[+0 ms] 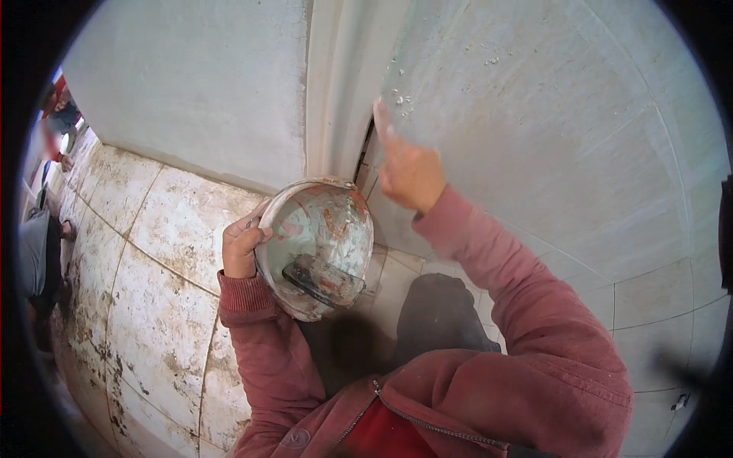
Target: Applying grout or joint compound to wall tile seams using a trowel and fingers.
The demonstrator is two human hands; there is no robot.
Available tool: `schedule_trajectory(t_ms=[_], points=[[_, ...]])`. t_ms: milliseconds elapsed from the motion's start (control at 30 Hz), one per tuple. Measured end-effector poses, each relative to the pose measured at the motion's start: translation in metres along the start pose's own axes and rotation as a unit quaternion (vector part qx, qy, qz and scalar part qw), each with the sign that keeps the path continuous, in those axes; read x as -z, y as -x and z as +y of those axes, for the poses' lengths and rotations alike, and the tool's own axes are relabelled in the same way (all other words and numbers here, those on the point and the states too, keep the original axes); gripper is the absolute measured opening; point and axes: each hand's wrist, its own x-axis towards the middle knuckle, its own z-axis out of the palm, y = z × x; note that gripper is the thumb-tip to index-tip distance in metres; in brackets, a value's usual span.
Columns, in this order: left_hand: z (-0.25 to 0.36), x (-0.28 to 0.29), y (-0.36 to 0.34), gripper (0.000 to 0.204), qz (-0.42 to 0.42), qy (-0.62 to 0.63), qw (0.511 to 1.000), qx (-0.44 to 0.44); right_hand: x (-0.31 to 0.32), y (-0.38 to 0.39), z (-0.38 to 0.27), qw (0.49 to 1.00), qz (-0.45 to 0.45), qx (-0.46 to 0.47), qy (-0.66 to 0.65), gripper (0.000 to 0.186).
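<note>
My left hand [246,243] is closed on the rim of a round bucket [347,233], tilted so its inside shows. Whitish paste and reddish-brown smears coat the bucket's inner wall. A dark, flat, paste-crusted tool [324,281] lies in it; its exact kind is unclear. Up and to the right, my right hand [410,174] stretches out its index finger, with the other fingers curled. That fingertip looks whitish and slightly blurred, at the seam between a pale vertical trim [355,84] and a grey wall panel [519,130]. I see no tool in this hand.
White crumbs [400,99] stick to the panel near the seam. A dark gap [365,149] runs below my fingertip. Stained floor tiles [164,282] lie to the left, where other people [46,252] show at the edge. My knee [439,305] is below the bucket.
</note>
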Motion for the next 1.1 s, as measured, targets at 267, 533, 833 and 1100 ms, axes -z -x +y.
schedule_trajectory(t_ms=[267, 533, 833, 1100], points=[[-0.003, 0.006, -0.002, 0.046, 0.008, -0.013, 1.0, 0.003, 0.031, -0.014, 0.028, 0.993, 0.114, 0.001, -0.042, 0.079], [-0.001, -0.001, 0.0, 0.047, 0.013, 0.001, 1.0, 0.009, 0.007, 0.005, 0.03, 0.988, 0.081, 0.078, -0.102, 0.074], [-0.007, 0.01, -0.001, 0.048, 0.017, -0.036, 0.999, -0.013, -0.011, 0.006, 0.028, 0.996, 0.023, 0.028, -0.083, 0.076], [-0.009, 0.013, -0.005, 0.049, -0.004, 0.005, 1.0, 0.009, -0.057, 0.014, -0.003, 0.997, 0.028, -0.025, -0.073, 0.07]])
